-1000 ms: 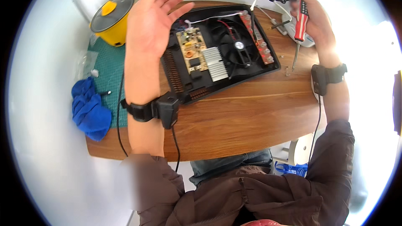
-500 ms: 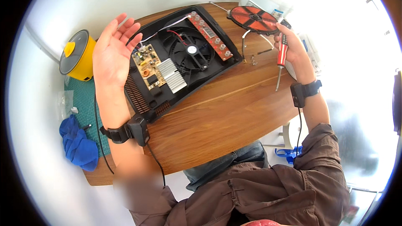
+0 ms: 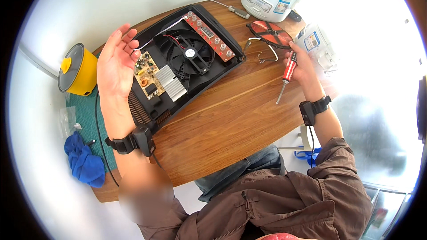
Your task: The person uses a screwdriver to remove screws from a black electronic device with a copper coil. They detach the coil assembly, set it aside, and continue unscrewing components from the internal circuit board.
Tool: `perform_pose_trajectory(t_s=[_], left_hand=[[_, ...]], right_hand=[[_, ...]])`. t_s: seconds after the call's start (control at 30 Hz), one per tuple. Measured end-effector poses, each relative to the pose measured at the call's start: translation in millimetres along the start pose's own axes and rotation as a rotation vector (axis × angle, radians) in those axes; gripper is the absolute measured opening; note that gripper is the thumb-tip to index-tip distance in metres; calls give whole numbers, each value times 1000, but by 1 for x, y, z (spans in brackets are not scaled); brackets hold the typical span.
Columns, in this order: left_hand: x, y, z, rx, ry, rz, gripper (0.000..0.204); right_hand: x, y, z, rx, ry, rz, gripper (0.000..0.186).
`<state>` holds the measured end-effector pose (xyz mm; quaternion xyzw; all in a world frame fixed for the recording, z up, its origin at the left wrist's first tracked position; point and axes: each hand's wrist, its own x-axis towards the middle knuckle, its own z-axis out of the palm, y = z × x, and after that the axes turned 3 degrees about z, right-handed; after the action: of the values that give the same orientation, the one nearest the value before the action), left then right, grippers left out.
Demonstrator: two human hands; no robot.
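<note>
My right hand point(image 3: 303, 64) is closed around a red-and-white-handled screwdriver point(image 3: 289, 69), its metal tip pointing down toward me. The same hand's thumb and finger meet the near edge of a round induction coil point(image 3: 263, 32), copper-red with dark spokes, with loose wire leads point(image 3: 269, 57) trailing from it. My left hand point(image 3: 116, 64) is raised palm-up with fingers apart, holding nothing. It overlaps the left edge of an opened induction cooker base point(image 3: 209, 73). Inside the base are a circuit board point(image 3: 149, 78), a finned heat sink point(image 3: 171, 83), a fan point(image 3: 202, 60) and a red control board point(image 3: 213, 40).
A white rice cooker point(image 3: 267, 0) and another screwdriver point(image 3: 239, 11) are at the back. A white appliance point(image 3: 313, 42) stands right of the coil. A yellow pot point(image 3: 83, 73), green mat point(image 3: 84, 111) and blue cloth point(image 3: 84, 160) lie left. Small screws lie near the leads.
My right hand has brought the coil lower and farther right of the cooker base, beside the white appliance. The left hand stays nearly still. The whole view has shifted slightly.
</note>
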<state>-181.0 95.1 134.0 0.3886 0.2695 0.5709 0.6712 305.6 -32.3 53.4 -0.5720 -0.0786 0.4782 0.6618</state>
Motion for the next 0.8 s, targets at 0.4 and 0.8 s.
perform_pose_trajectory(t_s=[0.4,0.8], left_hand=[[1,-7,1,8,-55,-24,35],[2,-15,-1,11,-73,-47,33]], right_hand=[[20,17,-5,64,41,-7,21],[1,15,-6,-6,-117,179,17]])
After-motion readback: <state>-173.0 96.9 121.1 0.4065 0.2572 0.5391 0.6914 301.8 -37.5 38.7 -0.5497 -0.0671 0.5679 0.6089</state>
